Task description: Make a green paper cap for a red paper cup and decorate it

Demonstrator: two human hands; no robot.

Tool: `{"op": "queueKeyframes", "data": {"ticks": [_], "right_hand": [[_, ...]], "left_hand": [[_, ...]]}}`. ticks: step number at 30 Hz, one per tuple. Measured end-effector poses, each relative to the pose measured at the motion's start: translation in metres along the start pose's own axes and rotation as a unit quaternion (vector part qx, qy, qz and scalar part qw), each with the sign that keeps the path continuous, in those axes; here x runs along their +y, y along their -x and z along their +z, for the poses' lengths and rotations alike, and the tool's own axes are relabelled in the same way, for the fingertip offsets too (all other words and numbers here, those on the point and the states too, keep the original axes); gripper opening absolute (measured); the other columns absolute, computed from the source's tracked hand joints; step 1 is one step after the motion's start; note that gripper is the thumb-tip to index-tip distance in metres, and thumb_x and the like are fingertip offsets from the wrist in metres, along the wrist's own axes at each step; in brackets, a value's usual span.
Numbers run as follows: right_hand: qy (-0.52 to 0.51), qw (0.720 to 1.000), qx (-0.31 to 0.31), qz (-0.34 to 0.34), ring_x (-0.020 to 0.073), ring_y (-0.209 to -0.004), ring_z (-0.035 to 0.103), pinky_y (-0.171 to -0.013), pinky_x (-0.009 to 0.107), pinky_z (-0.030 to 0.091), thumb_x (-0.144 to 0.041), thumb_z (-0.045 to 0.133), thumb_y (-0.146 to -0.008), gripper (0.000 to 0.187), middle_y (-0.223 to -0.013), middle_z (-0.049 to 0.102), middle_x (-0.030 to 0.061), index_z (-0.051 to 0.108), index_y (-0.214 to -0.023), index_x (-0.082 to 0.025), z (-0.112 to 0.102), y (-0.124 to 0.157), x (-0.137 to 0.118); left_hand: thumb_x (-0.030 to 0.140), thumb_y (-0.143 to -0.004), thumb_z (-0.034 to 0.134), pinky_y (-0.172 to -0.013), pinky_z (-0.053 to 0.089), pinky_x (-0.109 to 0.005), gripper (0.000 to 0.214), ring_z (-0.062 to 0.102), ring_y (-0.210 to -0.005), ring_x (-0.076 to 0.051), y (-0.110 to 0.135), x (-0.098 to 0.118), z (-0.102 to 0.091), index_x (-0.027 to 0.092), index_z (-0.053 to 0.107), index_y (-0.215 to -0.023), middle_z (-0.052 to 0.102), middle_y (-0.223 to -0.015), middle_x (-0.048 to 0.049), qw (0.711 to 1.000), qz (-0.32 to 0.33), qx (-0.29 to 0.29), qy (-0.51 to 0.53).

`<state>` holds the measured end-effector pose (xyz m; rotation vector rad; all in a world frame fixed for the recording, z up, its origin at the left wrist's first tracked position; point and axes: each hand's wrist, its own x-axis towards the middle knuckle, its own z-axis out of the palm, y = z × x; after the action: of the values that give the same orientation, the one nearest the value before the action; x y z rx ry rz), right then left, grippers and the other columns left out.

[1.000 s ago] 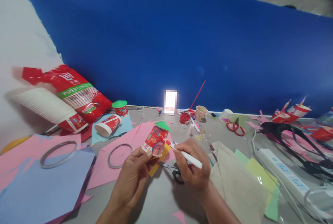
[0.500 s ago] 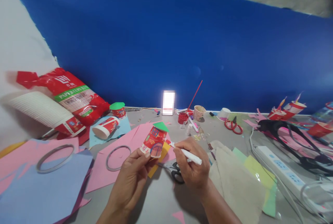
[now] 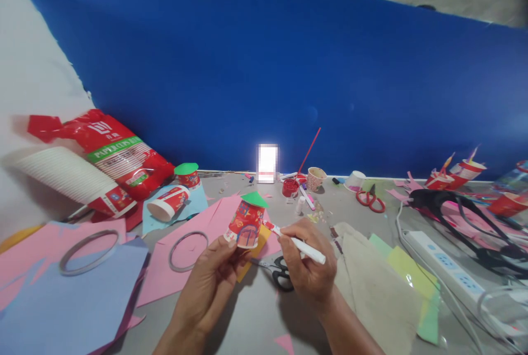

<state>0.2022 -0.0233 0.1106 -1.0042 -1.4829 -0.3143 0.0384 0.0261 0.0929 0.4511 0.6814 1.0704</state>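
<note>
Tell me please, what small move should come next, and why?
Perhaps ease the red end of the white pen against the side of the red cup: the right hand points it there, contact unclear, and the left hand holds the cup near its lower end.

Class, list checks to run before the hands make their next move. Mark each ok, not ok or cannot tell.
1. Cup gripped by the left hand: ok.
2. Pen gripped by the right hand: ok.
3. Pen tip touching the cup: cannot tell; it is close to the cup's side.
4. Green top on the cup: ok.
5. Space between the hands free of blades: not ok; black scissors lie there.
</note>
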Motion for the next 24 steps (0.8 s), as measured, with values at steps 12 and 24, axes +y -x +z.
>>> {"op": "queueKeyframes", "data": {"ticks": [12,24], "right_hand": [[0.003,1.000,-0.005,-0.007,0.0150,-0.063,0.060,-0.060,0.027,0.047,-0.010,0.058,-0.095,0.013,-0.072,0.068,0.0015,0.064,-0.090,-0.019,0.002,0.002,0.003],[-0.034,0.999,-0.001,-0.031,0.0142,-0.061,0.059,-0.056,0.026,0.044,-0.005,0.056,-0.092,0.016,-0.070,0.065,0.0009,0.064,-0.091,-0.018,-0.002,0.001,-0.007]], "left_hand": [[0.026,-0.069,0.089,-0.088,0.056,-0.032,0.019,0.071,-0.090,-0.021,-0.001,-0.004,-0.005,0.015,0.075,-0.076,0.079,-0.092,-0.0089,0.992,0.049,-0.044,-0.108],[0.043,-0.070,0.076,-0.054,0.041,-0.025,0.030,0.053,-0.057,-0.015,0.005,-0.007,-0.006,0.021,0.059,-0.058,0.058,-0.057,0.0019,0.874,0.236,0.085,-0.415]]}}
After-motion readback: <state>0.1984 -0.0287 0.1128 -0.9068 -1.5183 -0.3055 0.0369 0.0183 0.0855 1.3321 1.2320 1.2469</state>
